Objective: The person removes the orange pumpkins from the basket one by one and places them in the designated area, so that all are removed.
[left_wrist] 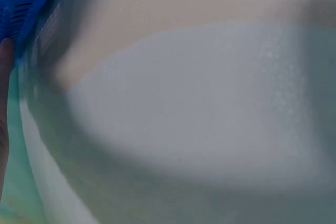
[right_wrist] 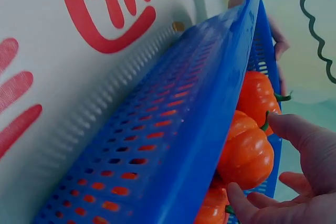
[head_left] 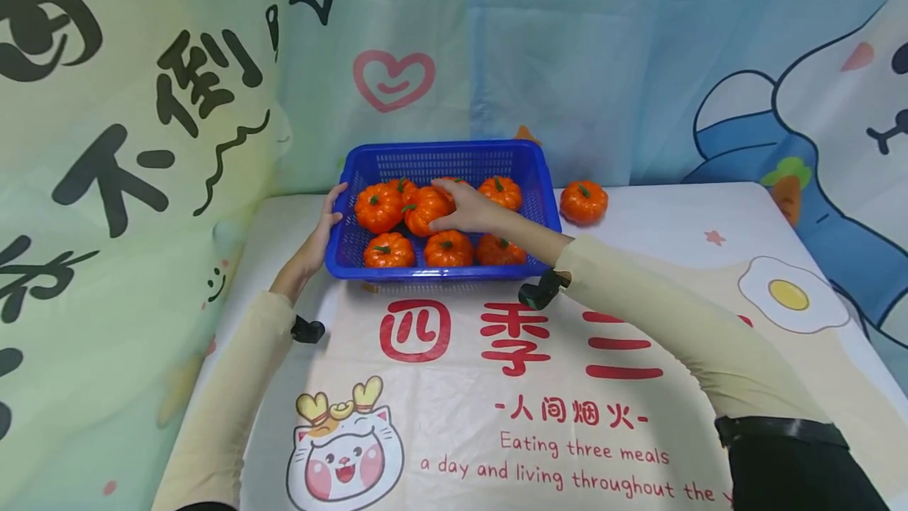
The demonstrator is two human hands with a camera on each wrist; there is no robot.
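A blue plastic basket (head_left: 443, 274) holds several small orange pumpkins with green stems. My right hand (head_left: 468, 207) reaches over its right side and grips one pumpkin (head_left: 428, 211) near the middle, thumb and fingers on either side of it. The right wrist view shows this pumpkin (right_wrist: 247, 153) close up, fingertips against its skin, beside another pumpkin (right_wrist: 257, 95). At the basket's left end my left hand (head_left: 328, 223) holds the rim. Only a finger (left_wrist: 5, 77) of that hand shows in the left wrist view, against the blue wall.
One more pumpkin (head_left: 584, 203) sits on the table just outside the basket's right side. A printed cloth (head_left: 454, 385) with red lettering and a cat face covers the table in front. Printed curtains (head_left: 567, 61) hang behind and on the left.
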